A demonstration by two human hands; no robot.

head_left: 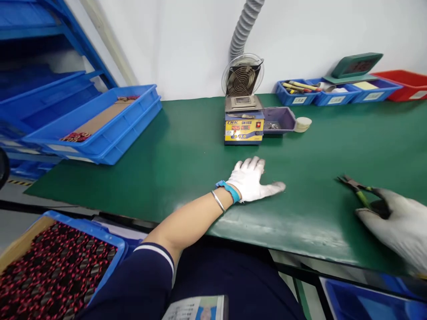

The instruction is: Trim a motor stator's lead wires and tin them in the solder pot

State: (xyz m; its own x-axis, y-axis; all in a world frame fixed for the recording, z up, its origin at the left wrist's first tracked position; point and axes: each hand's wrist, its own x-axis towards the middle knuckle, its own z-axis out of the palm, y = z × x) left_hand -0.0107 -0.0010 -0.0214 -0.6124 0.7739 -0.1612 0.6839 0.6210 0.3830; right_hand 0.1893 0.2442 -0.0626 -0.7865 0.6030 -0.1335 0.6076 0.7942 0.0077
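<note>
Left hand lies spread flat on the mat; right hand grips pliers. Crate at 7 o'clock holds red-black coils; bins at 1 o'clock hold tools.

Right hand cut off by the right edge; its grip hides the handles of the pliers. Crate of red-black coils runs off the bottom-left corner, single coils too small to make out. Readout on the solder pot too small to read; red bin cropped at right.
</note>
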